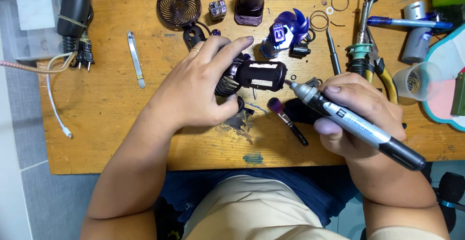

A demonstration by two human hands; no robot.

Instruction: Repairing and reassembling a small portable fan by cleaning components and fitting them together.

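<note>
While curling over from the left with its wrist bent inward, the left hand [196,87] is clamping thumb and fingers on a black plastic fan housing [256,75], holding it just above the scratched wooden table [111,123]. Just beside it to the right, the right hand [361,111] is wrapping closed round a silver-and-black pen-shaped electric screwdriver [356,123], angling its tip against the housing's right end.

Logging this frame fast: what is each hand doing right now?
Left hand: closed, holding the black fan housing.
Right hand: closed, holding the silver electric screwdriver, tip at the housing.
</note>
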